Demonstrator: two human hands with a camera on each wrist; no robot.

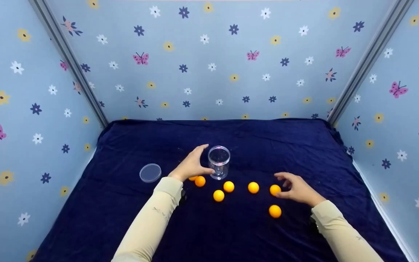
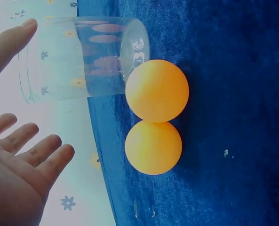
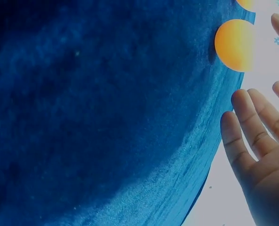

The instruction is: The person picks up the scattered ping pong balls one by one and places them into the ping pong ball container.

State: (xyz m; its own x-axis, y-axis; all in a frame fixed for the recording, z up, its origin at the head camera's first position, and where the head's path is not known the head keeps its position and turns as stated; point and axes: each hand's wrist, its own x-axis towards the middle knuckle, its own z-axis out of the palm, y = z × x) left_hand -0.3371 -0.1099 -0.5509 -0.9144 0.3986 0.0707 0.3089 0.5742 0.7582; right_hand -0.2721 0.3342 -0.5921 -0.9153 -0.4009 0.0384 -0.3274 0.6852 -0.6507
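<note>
A clear plastic jar (image 1: 219, 156) without a lid stands upright on the dark blue cloth. Beside it, my left hand (image 1: 190, 164) has its thumb and fingers spread; the thumb overlaps the jar's side, and I cannot tell if it touches. Two orange ping-pong balls (image 2: 157, 91) lie near the jar's base in the left wrist view, one partly behind my left wrist in the head view. My right hand (image 1: 298, 188) hovers with parted, slightly bent fingers around another ping-pong ball (image 1: 275, 190). That ball (image 3: 235, 45) appears apart from the fingers in the right wrist view.
Several more orange balls (image 1: 253, 187) lie across the cloth (image 1: 231, 233) between and before the hands. A round clear lid (image 1: 150, 172) lies left of my left hand. Patterned light-blue walls (image 1: 209, 65) enclose the back and sides.
</note>
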